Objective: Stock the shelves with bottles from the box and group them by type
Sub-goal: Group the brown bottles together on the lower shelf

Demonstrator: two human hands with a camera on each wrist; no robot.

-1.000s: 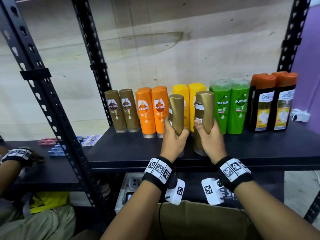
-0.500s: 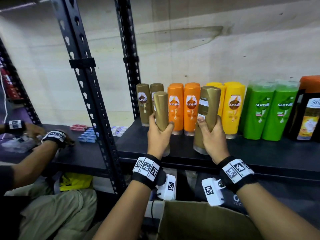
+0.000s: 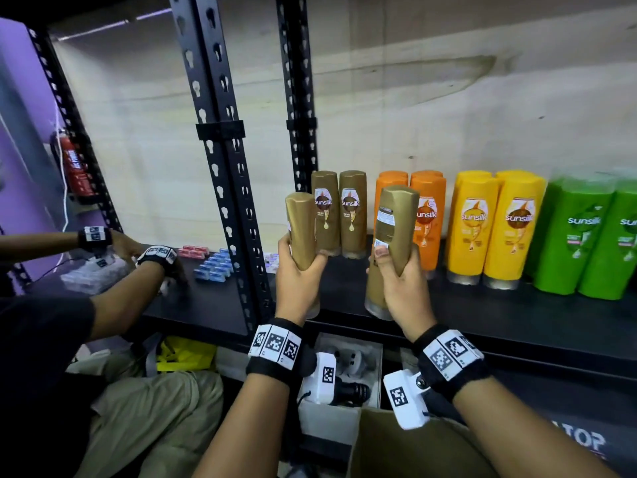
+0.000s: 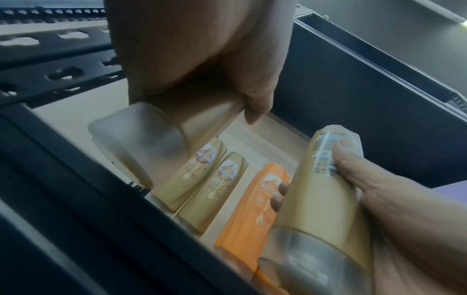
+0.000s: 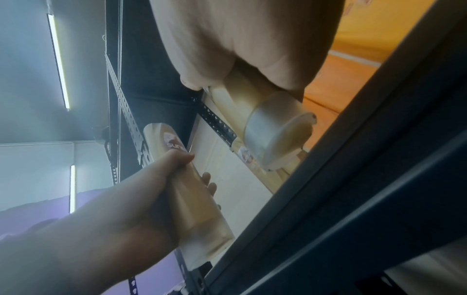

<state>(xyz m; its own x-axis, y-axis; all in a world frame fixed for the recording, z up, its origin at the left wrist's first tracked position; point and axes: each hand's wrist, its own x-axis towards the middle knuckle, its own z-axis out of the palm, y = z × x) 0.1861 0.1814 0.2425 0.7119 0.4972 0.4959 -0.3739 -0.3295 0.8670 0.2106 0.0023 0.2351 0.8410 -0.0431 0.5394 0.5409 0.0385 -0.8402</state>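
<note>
My left hand [image 3: 299, 270] grips a gold-brown bottle [image 3: 300, 229] upright, cap down, just in front of two gold-brown bottles [image 3: 339, 212] standing at the shelf's left end. My right hand [image 3: 400, 281] grips a second gold-brown bottle [image 3: 391, 236], its back label toward me, in front of the orange bottles [image 3: 427, 215]. Both held bottles hang above the shelf's front edge [image 3: 482, 336]. In the left wrist view my left hand [image 4: 202, 65] wraps its bottle [image 4: 141, 137]; the right wrist view shows the right-hand bottle's clear cap [image 5: 278, 129].
Yellow bottles [image 3: 493, 229] and green bottles [image 3: 586, 236] stand in pairs further right on the black shelf. A black slotted upright [image 3: 224, 160] rises at the left. Another person's hands [image 3: 155, 257] work at small packets [image 3: 213, 267] on the neighbouring shelf. The cardboard box [image 3: 396, 450] sits below.
Both hands have carried their bottles leftward along the shelf, from in front of the yellow bottles to in front of the gold-brown and orange ones. The view has swung left.
</note>
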